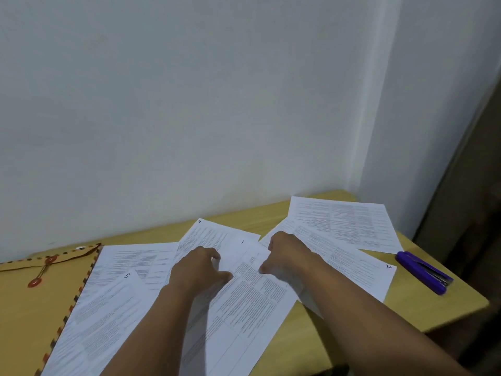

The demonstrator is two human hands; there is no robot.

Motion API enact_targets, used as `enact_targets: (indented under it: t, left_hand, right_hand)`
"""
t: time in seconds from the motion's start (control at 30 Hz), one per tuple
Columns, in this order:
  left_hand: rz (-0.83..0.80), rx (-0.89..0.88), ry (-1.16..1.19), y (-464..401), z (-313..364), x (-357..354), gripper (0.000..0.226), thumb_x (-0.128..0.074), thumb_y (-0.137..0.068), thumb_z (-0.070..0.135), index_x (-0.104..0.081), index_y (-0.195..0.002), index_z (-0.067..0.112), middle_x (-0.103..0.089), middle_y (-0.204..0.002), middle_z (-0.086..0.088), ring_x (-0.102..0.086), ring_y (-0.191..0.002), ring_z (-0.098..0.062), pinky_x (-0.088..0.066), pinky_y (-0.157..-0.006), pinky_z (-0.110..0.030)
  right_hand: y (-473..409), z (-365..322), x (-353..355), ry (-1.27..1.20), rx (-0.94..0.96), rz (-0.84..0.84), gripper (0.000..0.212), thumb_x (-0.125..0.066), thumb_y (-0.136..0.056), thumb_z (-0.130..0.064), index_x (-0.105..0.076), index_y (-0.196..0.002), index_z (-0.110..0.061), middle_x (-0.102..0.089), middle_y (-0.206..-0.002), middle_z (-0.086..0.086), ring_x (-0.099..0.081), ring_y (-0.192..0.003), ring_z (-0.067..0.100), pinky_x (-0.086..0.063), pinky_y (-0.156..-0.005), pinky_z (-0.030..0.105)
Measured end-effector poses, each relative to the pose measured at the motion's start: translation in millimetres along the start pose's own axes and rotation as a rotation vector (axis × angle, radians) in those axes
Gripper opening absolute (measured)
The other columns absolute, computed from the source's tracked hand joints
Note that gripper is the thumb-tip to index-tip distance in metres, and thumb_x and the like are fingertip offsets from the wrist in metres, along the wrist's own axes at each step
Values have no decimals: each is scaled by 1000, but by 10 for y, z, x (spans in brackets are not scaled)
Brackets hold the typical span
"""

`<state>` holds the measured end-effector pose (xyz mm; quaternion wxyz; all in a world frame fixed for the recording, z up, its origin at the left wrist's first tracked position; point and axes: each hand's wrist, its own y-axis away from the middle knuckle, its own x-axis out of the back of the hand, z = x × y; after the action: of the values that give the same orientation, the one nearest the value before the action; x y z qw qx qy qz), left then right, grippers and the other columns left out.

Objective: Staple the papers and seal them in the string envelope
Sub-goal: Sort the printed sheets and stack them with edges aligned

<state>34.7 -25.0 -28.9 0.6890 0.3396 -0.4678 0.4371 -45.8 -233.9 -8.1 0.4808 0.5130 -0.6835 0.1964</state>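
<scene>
Several printed white sheets lie fanned across the yellow wooden table (423, 310), each with a handwritten number in a corner. My left hand (198, 270) and my right hand (284, 256) both rest on the middle sheet marked 1 (249, 302), fingers curled and pressing on the paper. The sheet marked 5 (108, 308) lies at the left, the sheet marked 2 (349, 264) at the right, and another sheet (344, 223) behind it. A brown string envelope (29, 302) with red button discs sits at the far left. A purple stapler (424, 272) lies at the right.
A pale wall stands right behind the table, with a corner at the right. The table's right edge drops off just past the stapler into a dark gap.
</scene>
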Motion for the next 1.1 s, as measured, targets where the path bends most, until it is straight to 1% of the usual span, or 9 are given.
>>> enact_targets:
  t: [0.07,0.13,0.2,0.33,0.47,0.57,0.7,0.97,1.1]
  left_hand:
    - [-8,1,10,-6,-2,1,71,-72,-57,70,-61,-121,40,-60,-109,15,-61,-101,-11,-55,-86,-38]
    - [10,-2,25,4,17,8,79,-73,-58,69,-56,-129,40,-59,-115,13,-59,-109,-12,-54,-89,-39]
    - [56,-1,76,16,52,43,83,-73,-63,67,-50,-138,38,-59,-124,11,-56,-119,-14,-52,-92,-40]
    - [115,11,242,9,142,195,70,-72,-78,56,-49,-141,35,-65,-125,9,-61,-115,-15,-50,-92,-38]
    - [120,-26,382,4,255,377,38,-69,-75,47,-65,-112,37,-72,-97,8,-67,-87,-11,-57,-81,-38]
    - [164,-77,443,27,368,518,7,-68,-82,25,-71,-88,27,-71,-76,-3,-61,-64,-17,-49,-62,-32]
    - [247,-54,519,49,414,698,14,-64,-87,15,-65,-74,11,-59,-64,1,-49,-60,-17,-39,-58,-29]
    - [476,305,1205,62,296,942,9,-61,-87,15,-65,-90,8,-62,-82,-4,-55,-77,-23,-46,-76,-34]
    - [487,411,1328,104,179,968,37,-63,-83,17,-62,-116,1,-63,-92,-8,-62,-86,-27,-53,-86,-40]
  right_hand:
    - [-45,21,-4,-46,7,26,27,-82,-74,-21,-55,-76,-21,-61,-76,-7,-62,-71,16,-48,-64,27]
    - [-108,42,17,-143,22,1,33,-80,-78,-13,-51,-67,-22,-52,-72,-7,-51,-67,15,-39,-57,25]
    - [-109,78,85,-276,49,-12,11,-80,-81,-8,-69,-81,-7,-56,-78,-4,-53,-70,13,-42,-58,23]
    - [78,139,320,-553,82,-61,12,-73,-90,5,-71,-101,10,-65,-78,9,-65,-58,9,-47,-50,14]
    - [207,170,530,-635,143,-89,12,-71,-94,5,-70,-105,11,-70,-77,12,-66,-47,3,-48,-47,13]
    - [217,145,639,-622,169,-65,15,-75,-92,-3,-74,-105,5,-73,-84,11,-68,-55,5,-52,-54,15]
    - [253,163,762,-550,149,-81,20,-85,-83,-21,-79,-101,-15,-78,-88,-1,-71,-75,13,-51,-61,23]
    - [472,282,549,-936,114,-232,36,-84,-86,-14,-77,-122,-15,-82,-113,1,-79,-104,21,-60,-95,35]
    - [489,252,444,-924,143,-152,36,-82,-89,-9,-76,-125,-7,-82,-111,2,-79,-100,19,-63,-92,33]
